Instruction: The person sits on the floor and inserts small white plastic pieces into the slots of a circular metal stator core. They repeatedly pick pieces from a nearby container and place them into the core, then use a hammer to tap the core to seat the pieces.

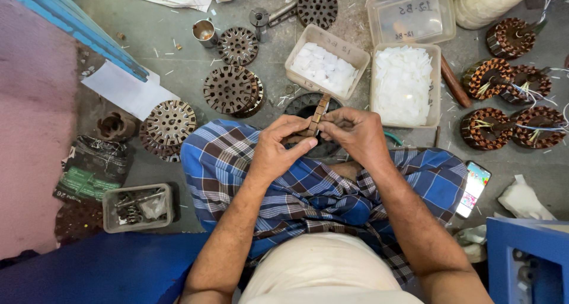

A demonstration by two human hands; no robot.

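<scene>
We see both hands meeting over the lap, above the blue checked cloth [332, 197]. The left hand [278, 147] and right hand [352, 132] both pinch a slotted stator core [319, 111], seen edge-on as a brown, ribbed metal strip. Its lower end sits between the left thumb and forefinger tips and the right fingertips; its upper end sticks out beyond the fingers, pointing at the small tray of white paper slips [326, 67]. Left fingers are curled closed on the core's lower left side, thumb below it. Right fingers are bent closed on its right side, touching it. We cannot tell whether anything else is held between the fingertips.

Relative to that small tray: a larger tray of white slips [406, 84] sits just to its right, an empty clear lidded box [412, 13] is up and right of it. Bare stator cores lie left of it, one stack [231, 90] near, another [169, 126] further left, a single one [237, 45] up left. Copper-wound stators [512, 108] lie well to the right. A phone [474, 188] lies on the floor down right, beside the knee. A grey tub of small metal parts [137, 208] sits far down left.
</scene>
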